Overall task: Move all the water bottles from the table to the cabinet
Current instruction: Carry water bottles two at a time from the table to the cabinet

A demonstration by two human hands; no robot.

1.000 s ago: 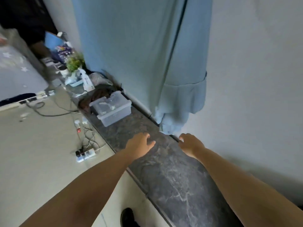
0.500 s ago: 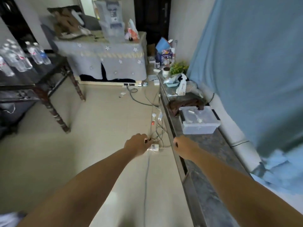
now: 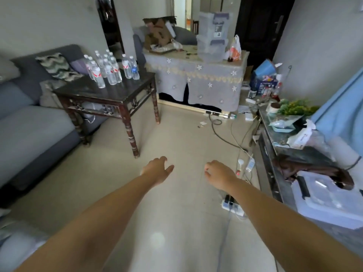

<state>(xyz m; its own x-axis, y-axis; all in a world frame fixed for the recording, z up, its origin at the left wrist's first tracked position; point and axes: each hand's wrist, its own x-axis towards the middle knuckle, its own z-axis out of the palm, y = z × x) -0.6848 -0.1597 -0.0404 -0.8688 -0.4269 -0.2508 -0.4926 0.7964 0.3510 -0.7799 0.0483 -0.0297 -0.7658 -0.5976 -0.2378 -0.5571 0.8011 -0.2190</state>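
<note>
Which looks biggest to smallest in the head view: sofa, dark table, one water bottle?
1. sofa
2. dark table
3. water bottle

The sofa sits nearer the camera, which exaggerates its lead.

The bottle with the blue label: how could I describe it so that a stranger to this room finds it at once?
Look at the dark wooden table beside the grey sofa, where a cluster of water bottles stands. The blue-label bottle is at the cluster's right edge. Its neighbours all carry red and white labels.
</note>
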